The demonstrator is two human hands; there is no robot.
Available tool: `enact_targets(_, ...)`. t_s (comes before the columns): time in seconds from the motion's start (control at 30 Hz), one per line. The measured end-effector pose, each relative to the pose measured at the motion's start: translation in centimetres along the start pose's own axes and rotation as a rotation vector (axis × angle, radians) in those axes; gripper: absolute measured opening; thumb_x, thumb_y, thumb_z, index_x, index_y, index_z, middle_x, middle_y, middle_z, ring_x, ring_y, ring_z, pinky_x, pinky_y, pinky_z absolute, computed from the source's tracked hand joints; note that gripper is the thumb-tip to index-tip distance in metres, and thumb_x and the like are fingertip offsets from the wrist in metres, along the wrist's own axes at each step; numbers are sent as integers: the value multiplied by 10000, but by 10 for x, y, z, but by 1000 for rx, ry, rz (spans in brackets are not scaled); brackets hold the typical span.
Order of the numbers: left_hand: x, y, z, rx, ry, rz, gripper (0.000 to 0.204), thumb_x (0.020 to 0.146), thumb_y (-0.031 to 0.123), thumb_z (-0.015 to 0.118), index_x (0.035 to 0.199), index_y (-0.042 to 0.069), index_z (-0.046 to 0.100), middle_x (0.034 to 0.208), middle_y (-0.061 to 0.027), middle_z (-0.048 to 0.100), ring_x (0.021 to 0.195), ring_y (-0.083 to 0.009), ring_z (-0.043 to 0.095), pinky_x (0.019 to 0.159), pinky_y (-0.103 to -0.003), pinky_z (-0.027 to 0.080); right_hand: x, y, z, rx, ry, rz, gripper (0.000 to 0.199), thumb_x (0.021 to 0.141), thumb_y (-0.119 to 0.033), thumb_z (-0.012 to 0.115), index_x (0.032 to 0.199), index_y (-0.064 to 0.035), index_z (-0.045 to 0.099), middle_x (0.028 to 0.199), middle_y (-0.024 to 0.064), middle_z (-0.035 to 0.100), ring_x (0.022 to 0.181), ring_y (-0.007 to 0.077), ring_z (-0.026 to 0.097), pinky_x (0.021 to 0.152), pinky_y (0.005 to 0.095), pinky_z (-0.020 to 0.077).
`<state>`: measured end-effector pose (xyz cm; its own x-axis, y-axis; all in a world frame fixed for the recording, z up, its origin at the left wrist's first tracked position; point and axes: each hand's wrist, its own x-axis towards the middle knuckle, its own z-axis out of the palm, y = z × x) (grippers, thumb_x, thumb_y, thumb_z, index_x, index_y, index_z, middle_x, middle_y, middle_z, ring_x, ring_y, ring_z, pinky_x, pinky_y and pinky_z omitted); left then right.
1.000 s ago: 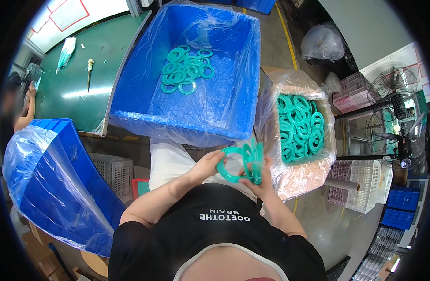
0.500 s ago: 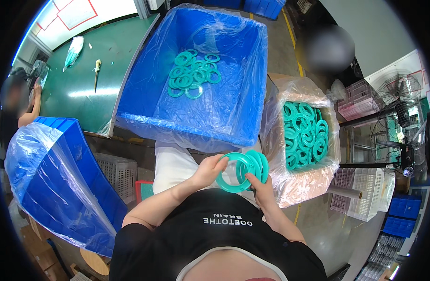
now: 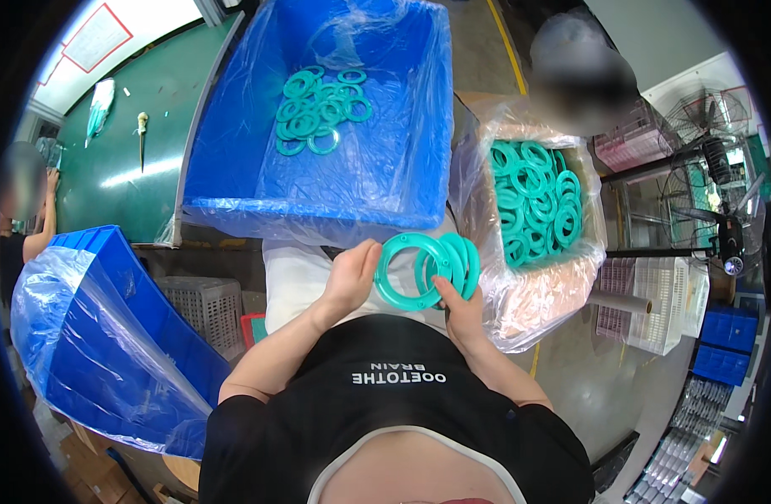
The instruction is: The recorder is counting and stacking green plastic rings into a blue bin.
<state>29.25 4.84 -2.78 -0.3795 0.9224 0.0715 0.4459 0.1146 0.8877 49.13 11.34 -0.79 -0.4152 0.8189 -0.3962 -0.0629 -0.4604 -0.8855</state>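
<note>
In front of my waist, several green plastic rings are held fanned out. My right hand [image 3: 461, 312] grips them at their lower right, its thumb lying over the front ring [image 3: 385, 290]. My left hand [image 3: 348, 284] has its fingers closed at the left edge of that front ring. Just ahead stands a large blue bin [image 3: 272, 210] lined with clear plastic, and a loose pile of like green rings [image 3: 305, 124] lies on its bottom. To the right, a plastic-lined carton [image 3: 541, 298] is filled with more green rings [image 3: 530, 180].
At left is a green-topped table [image 3: 163, 109] bearing a pointed tool with a pale handle [image 3: 142, 139] and a glove [image 3: 99, 109]. A co-worker's arm [image 3: 42, 235] rests there. Below sits another plastic-covered blue bin [image 3: 125, 336]. Crates [image 3: 654, 294] and a fan [image 3: 709, 126] stand right.
The view has shifted, so the bin and carton sit higher and further left in the picture. Both hands still hold the rings. My left fingers sit slightly higher along the front ring's edge.
</note>
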Motion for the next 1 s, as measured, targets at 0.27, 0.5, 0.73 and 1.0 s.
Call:
enact_targets(0.27,1,16,30,-527,-17,-234,320,1008,231,406,790,9,479,598,0,384,542,-86,351,488,-280,328,19,-14,-12,39,105,-265,157,855,-79,658,986,-43,578,883,-5,583,771,65,530,673,229,419)
enact_targets(0.5,-6,5,40,-864,-8,-465,337,1018,283,383,807,63,527,621,66,386,542,-32,328,472,-223,279,10,-3,12,73,194,-370,141,884,-53,613,1013,-50,556,899,-16,557,778,50,504,671,213,406)
enact_targets(0.73,-7,8,8,-1215,-402,-495,329,1016,303,384,970,52,591,669,64,410,545,-32,260,482,-198,222,13,-8,0,18,127,-339,141,878,-56,621,1004,-59,560,884,-25,552,777,48,508,667,210,407)
enact_targets(1.0,-7,23,5,-974,-320,-445,248,994,227,444,899,45,583,663,44,428,544,-44,317,495,-207,270,8,-8,3,11,81,-305,168,870,-74,638,1013,-55,553,866,-28,555,747,42,505,641,202,389)
